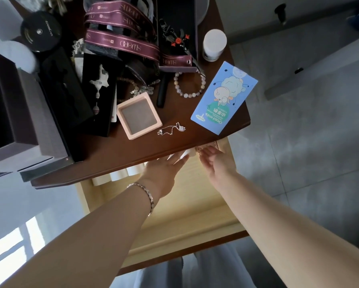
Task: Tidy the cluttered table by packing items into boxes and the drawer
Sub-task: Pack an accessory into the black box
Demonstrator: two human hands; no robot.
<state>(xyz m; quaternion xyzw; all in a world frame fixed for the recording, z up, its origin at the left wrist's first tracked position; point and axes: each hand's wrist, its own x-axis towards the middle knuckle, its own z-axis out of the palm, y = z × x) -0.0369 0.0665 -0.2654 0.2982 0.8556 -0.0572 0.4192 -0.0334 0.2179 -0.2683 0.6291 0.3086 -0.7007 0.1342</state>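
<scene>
The fingers (179, 157) of the left hand (164, 171) lie straight and released. Their tips reach under the front edge of the surface (116, 154) to a small white thing at the back of the open drawer (186, 206). The fingers (205, 151) of the right hand (217, 163) curl just beside them, near something pale or clear, but whether they are grasping it I cannot tell. The step looks like settling an item deep in the drawer. It would go best by pushing the item flat against the back wall, beside the white rolls (120, 175) in the left corner, so the front stays free for what comes later, and by lifting the wrists clear of the overhanging edge on the way out. Most of the task seems left to do. On the dark wooden surface a silver necklace (172, 128) lies loose beside an open pink box (139, 117), probably its home. A bead bracelet (189, 84), a blue carton (224, 98) overhanging the right edge and a white jar (214, 45) lie further back. Maroon ribbons (120, 38), black cases and a large dark box (18, 121) crowd the left. A grey tiled floor (309, 163) surrounds it.
</scene>
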